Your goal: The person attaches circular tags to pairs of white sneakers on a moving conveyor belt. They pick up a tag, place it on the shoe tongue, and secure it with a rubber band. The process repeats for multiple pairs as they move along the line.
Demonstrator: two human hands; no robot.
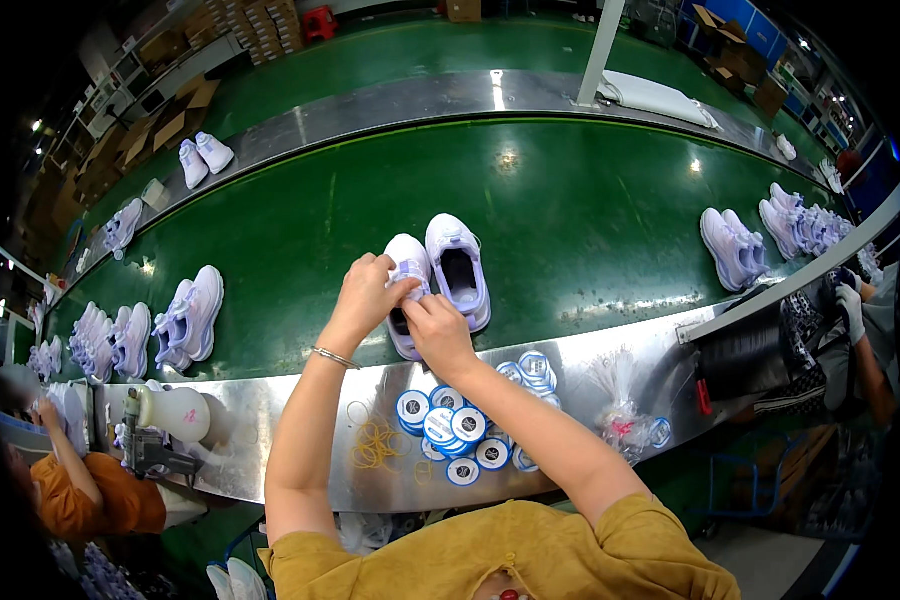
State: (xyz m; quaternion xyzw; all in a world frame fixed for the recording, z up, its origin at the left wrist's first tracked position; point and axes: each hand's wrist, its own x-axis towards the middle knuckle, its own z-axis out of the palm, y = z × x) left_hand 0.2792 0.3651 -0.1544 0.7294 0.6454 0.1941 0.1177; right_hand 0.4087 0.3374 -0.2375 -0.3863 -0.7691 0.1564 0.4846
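A pair of white and lilac sneakers stands on the green belt in front of me, toes pointing away. Both my hands are at the left sneaker [407, 256]. My left hand [368, 292], a bangle on its wrist, has its fingers closed on the lacing area from the left side. My right hand [438, 328] pinches at the same area from the near side and covers part of the shoe's opening. What exactly lies between the fingertips is too small to tell. Close by on the right, the other sneaker [459, 271] is untouched, its dark inside showing.
Round blue-and-white tags [468, 424], yellow rubber bands [375, 445] and a bundle of clear plastic ties [622, 412] lie on the metal ledge. A tape-gun-like tool [150, 440] sits left. More sneakers [195, 315] line the belt both ways. Co-workers sit on both sides.
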